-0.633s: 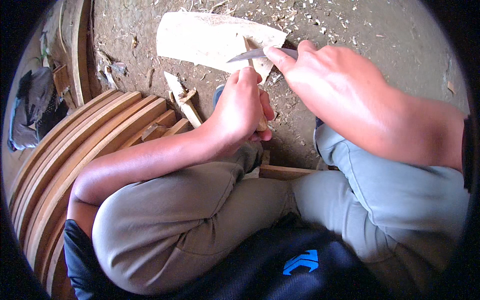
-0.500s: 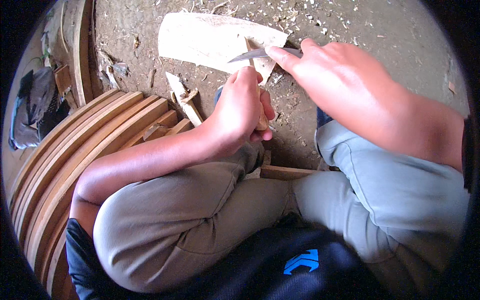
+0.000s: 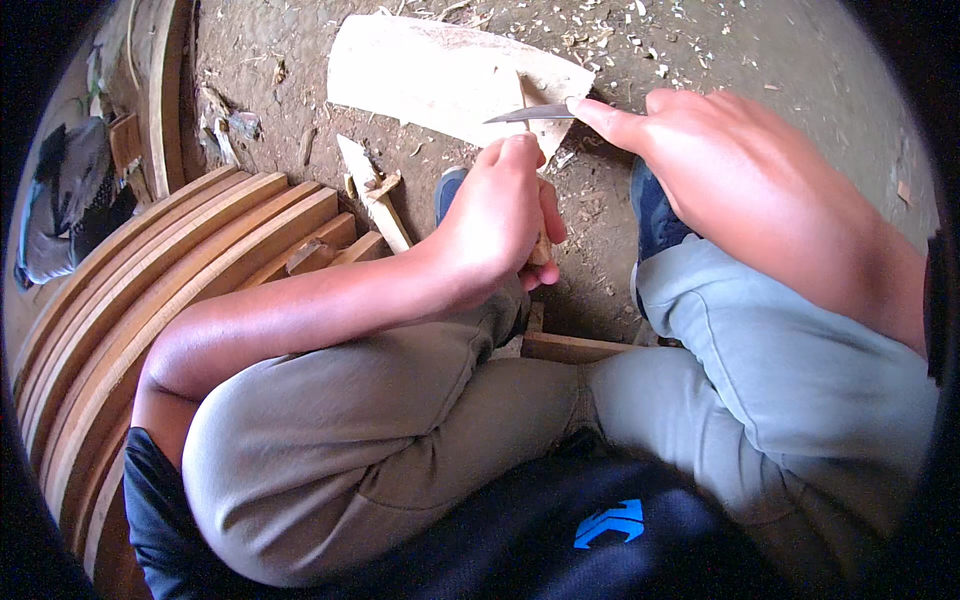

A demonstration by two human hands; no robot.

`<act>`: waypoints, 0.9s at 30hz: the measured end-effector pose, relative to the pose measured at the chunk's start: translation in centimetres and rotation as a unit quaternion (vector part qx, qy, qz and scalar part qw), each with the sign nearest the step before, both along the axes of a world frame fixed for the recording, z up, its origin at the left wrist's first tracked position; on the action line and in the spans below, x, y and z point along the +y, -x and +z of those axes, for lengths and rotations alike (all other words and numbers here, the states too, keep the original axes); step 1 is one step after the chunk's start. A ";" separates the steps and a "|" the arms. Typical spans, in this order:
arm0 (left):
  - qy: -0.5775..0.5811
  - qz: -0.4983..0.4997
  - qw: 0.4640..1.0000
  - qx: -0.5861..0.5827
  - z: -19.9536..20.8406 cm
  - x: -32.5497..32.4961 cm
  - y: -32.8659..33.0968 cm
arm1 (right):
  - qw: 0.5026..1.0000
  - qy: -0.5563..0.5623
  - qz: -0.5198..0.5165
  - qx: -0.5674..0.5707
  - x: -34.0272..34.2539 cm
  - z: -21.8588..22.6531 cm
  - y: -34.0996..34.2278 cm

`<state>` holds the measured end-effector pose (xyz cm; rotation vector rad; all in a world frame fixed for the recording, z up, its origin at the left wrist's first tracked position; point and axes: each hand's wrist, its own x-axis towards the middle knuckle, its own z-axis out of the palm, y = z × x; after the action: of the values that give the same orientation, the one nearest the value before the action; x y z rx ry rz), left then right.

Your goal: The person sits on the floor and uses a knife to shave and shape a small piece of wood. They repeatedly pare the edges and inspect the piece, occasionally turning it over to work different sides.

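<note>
My left hand (image 3: 505, 210) is closed around a small piece of wood (image 3: 541, 250), mostly hidden by the fingers. A thin wooden tip (image 3: 523, 92) sticks up past my thumb. Across that tip lies the dark, pointed blade of a knife (image 3: 540, 113), its point toward the left. My right hand (image 3: 715, 150) grips the knife, with the index finger stretched along the back of the blade; the handle is hidden in the palm. Beyond both hands, a pale curved slab of wood (image 3: 420, 75) rests on the ground.
Curved wooden strips (image 3: 190, 270) are stacked at the left, close to my left forearm. A pointed wood offcut (image 3: 372, 190) lies between stack and slab. Wood chips (image 3: 640, 45) litter the dirt floor. Dark cloth (image 3: 75, 200) sits at far left; a wooden bar (image 3: 570, 346) is between my legs.
Both hands have shifted a little to the right along with the knife and the held wood. The view has moved slightly, and more of my shoes shows now.
</note>
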<state>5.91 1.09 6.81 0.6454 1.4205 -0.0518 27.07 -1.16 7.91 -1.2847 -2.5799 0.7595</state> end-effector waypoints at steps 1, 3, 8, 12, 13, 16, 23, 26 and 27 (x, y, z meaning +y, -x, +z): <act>-0.001 -0.021 1.000 -0.011 0.0 0.1 -0.1 | 1.000 0.005 0.000 -0.008 0.0 -0.1 0.1; -0.028 -0.072 0.997 -0.023 -0.2 0.0 0.1 | 1.000 0.017 0.004 -0.017 0.2 0.0 0.3; -0.019 -0.048 0.998 -0.023 -0.2 -0.1 0.1 | 0.996 -0.005 0.020 -0.090 0.5 0.9 1.4; -0.055 -0.064 0.996 -0.027 -0.3 -0.2 0.0 | 0.966 0.024 -0.004 -0.257 0.7 1.3 4.2; -0.052 -0.055 0.997 -0.031 -0.6 -0.3 0.1 | 0.956 0.028 -0.008 -0.293 0.7 1.3 4.4; -0.040 -0.033 0.998 -0.036 -0.5 -0.3 0.1 | 0.980 0.012 -0.015 -0.197 0.8 0.7 3.1; -0.033 -0.063 0.997 -0.043 -1.0 0.6 1.6 | 0.960 0.249 -0.128 0.020 3.5 0.1 -0.2; -0.098 -0.114 0.985 -0.083 -3.3 -0.1 3.7 | 0.972 0.204 -0.110 0.034 3.7 -1.8 -0.8; -0.087 -0.107 0.986 -0.091 -3.6 0.0 4.0 | 0.975 0.185 -0.113 0.038 3.3 -2.5 -0.9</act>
<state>1.92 1.04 3.19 0.9222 1.1844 -0.0377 27.94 2.17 5.38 -1.5796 -2.2473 1.2547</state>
